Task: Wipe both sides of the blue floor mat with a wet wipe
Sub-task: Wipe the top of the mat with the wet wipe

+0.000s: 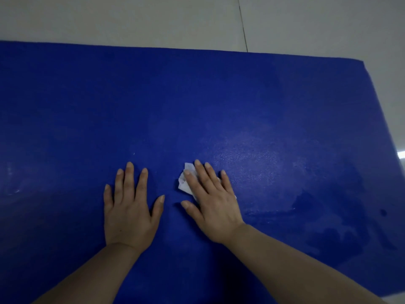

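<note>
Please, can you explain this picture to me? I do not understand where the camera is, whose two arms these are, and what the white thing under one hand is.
There is no machine here. The one picture comes from a camera worn on a person's head, looking forward and down, so the two bare arms are that person's own. They reach out over a large blue mat that lies on a pale tiled floor. The left hand rests flat on the mat with its fingers spread and holds nothing. The right hand presses a crumpled white wipe onto the mat with straight fingers; it is not a closed grip. To the right of that hand the mat shows shiny and darker patches, which look wet.
</note>
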